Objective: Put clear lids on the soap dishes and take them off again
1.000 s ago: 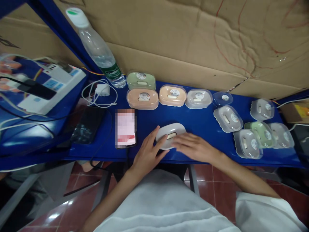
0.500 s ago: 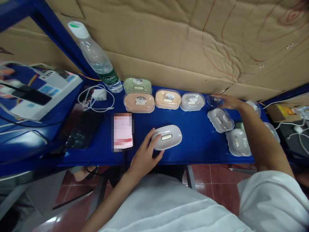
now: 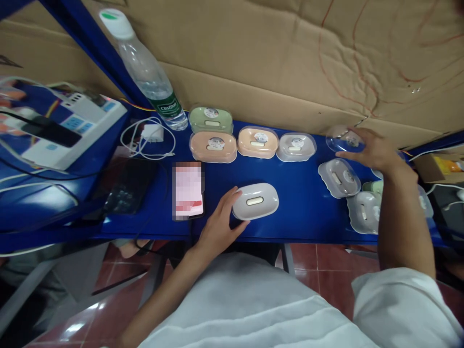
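A light grey soap dish (image 3: 266,203) without a cover lies on the blue table in front of me, a pale oblong insert in its middle. The thumb and fingers of my left hand (image 3: 221,224) grip its left end. Over at the back right, my right hand (image 3: 375,150) holds a clear plastic lid (image 3: 342,139) with a round sticker, tilted up off the table. Just below that lid sits a covered grey soap dish (image 3: 339,178). Another covered grey dish (image 3: 364,211) and a green one (image 3: 373,187) are partly hidden by my right forearm.
Along the cardboard wall stand covered soap dishes: green (image 3: 210,121), two orange (image 3: 213,146) and grey (image 3: 296,147). A water bottle (image 3: 152,82), a white charger (image 3: 152,132), a phone (image 3: 188,191) and a power strip (image 3: 78,128) are to the left. A cardboard box (image 3: 440,166) is far right.
My right hand left the grey dish, reached to the back right and took hold of the clear lid, now lifted and tilted. My left hand stays on the dish.
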Available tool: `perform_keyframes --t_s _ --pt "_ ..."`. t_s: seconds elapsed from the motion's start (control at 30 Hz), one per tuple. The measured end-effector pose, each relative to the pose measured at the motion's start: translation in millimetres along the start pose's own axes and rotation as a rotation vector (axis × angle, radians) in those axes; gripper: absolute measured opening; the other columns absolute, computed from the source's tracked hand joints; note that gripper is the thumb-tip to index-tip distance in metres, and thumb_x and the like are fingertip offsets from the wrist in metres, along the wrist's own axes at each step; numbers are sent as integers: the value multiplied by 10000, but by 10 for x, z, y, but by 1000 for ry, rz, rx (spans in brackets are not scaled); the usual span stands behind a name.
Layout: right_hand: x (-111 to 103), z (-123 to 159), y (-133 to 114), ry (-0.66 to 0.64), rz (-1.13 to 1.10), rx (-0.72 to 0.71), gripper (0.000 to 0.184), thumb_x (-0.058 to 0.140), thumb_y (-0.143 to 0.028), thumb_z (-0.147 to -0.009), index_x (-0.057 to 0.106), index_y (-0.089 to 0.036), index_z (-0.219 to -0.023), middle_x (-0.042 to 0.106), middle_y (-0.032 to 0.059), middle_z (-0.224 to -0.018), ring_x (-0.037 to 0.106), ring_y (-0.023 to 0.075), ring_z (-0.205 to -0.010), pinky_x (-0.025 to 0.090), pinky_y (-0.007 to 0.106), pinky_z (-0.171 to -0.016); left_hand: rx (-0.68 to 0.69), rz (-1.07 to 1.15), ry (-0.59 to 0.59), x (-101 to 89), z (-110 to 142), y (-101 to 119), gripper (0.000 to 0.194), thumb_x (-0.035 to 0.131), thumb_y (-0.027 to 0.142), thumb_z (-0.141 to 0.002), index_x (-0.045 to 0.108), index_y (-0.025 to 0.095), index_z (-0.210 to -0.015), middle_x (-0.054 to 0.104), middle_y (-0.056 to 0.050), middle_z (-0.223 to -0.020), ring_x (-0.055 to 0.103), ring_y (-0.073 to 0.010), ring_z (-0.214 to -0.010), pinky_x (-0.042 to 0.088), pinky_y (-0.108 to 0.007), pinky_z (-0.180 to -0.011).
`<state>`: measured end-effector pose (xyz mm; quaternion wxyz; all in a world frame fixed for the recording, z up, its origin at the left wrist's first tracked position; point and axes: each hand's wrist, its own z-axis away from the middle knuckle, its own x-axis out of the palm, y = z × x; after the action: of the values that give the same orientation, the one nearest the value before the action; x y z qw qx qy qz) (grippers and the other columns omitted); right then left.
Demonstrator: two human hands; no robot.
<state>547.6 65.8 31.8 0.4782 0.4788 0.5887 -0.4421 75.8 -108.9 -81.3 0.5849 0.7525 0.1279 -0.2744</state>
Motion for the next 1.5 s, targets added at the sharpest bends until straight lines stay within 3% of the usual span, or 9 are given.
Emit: perform_keyframes --t_s 0.1,0.23,0.33,0.5,0.8,1.07,1.27,1.37,1.5 --pt "-94 460 -823 47 -146 -322 869 806 -633 -884 480 -352 -1639 552 112 -1625 525 369 -1501 427 565 -1261 -19 1 -13 0 9 -23 863 801 235 -935 330 309 -1655 473 -129 -1682 490 -305 -1560 449 -509 -1287" --pt "206 895 -1973 -196 -319 -657 864 766 -604 -932 406 -366 -1680 488 113 -1680 516 367 -1506 493 588 -1210 -25 -14 -48 -3 24 -60 951 801 270 -940 236 304 -1704 456 -149 -1696 472 -323 -1571 455 -515 -1277" --pt "491 958 -2353 -227 -353 -720 788 742 -584 -961 461 -340 -1656 473 141 -1686 486 379 -1521 487 608 -1202 23 -12 -51 -5 26 -92 1003 792 273 -944 166 307 -1727 441 -161 -1705 461 -334 -1577 447 -533 -1275" --pt "696 930 -2267 -151 -438 -740 833 754 -607 -945 456 -304 -1661 449 178 -1681 457 370 -1544 451 597 -1241 42 -22 -25 19 33 -100 967 769 304 -969 171 299 -1728 434 -162 -1708 463 -333 -1575 448 -509 -1272" --pt "874 1110 -2055 -43 -441 -737 923 800 -616 -898 404 -339 -1684 458 165 -1677 437 391 -1564 460 637 -1238 134 -133 -109 25 45 -53 857 687 356 -1035 187 279 -1727 465 -146 -1699 468 -323 -1573 410 -530 -1297" --pt "887 1112 -2049 -13 -430 -720 987 800 -641 -885 336 -369 -1712 452 162 -1681 484 388 -1535 477 631 -1226 179 -147 -118 10 41 -45 877 652 362 -1054 114 288 -1743 419 -139 -1735 446 -321 -1589 382 -534 -1315" --pt "878 1140 -1974 -92 -346 -716 945 790 -643 -896 375 -354 -1694 440 149 -1700 473 394 -1546 472 636 -1234 169 -140 -117 -2 42 -29 864 639 359 -1056 118 288 -1742 377 -162 -1751 415 -343 -1605 396 -561 -1304" --pt "702 942 -1853 -4 -288 -678 871 784 -641 -902 441 -368 -1655 490 131 -1671 513 394 -1516 467 634 -1239 128 -107 -32 -3 58 -4 790 621 328 -1063 190 283 -1724 369 -169 -1743 413 -328 -1607 450 -527 -1275" --pt "428 276 -1741 168 -292 -471 969 775 -731 -864 426 -281 -1648 486 156 -1666 459 407 -1550 380 665 -1282 115 -88 26 3 75 20 691 585 291 -1077 276 286 -1694 455 -154 -1676 483 -304 -1560 493 -499 -1248"
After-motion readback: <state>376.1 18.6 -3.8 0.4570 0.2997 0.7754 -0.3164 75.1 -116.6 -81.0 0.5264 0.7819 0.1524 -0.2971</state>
